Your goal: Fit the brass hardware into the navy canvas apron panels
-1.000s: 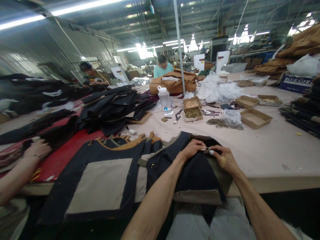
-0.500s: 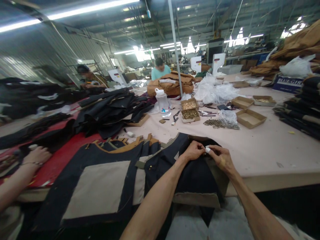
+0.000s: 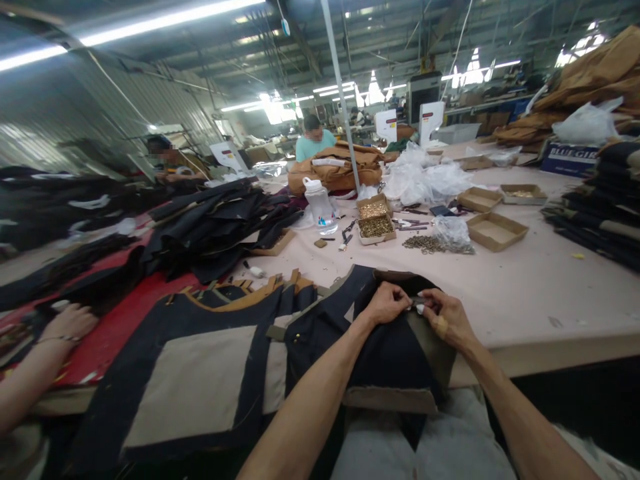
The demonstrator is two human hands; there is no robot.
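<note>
A dark navy garment point(image 3: 400, 363) with an olive lining and a light patch at its lower edge lies bunched at the table's front edge. My left hand point(image 3: 387, 303) is closed in a pinch on a short strap point(image 3: 416, 303) at its upper edge. From the other side my right hand point(image 3: 444, 315) pinches the same strap, its thumb wrapped in something white. The fingertips of both hands nearly meet. To the left another dark panel with a large beige patch point(image 3: 193, 380) lies flat, with tan-edged pieces point(image 3: 260, 290) stacked behind it.
Behind my hands are a box of brass-coloured fittings point(image 3: 376, 228), loose rings point(image 3: 425, 244), an open cardboard box point(image 3: 497, 231) and a water bottle point(image 3: 321, 207). Dark garments point(image 3: 597, 220) are stacked at right. A co-worker's hand point(image 3: 70, 323) rests on dark cloth at left.
My right hand has turned slightly and drawn a little right, so the strap between both hands now shows. The whole view has shifted a little.
</note>
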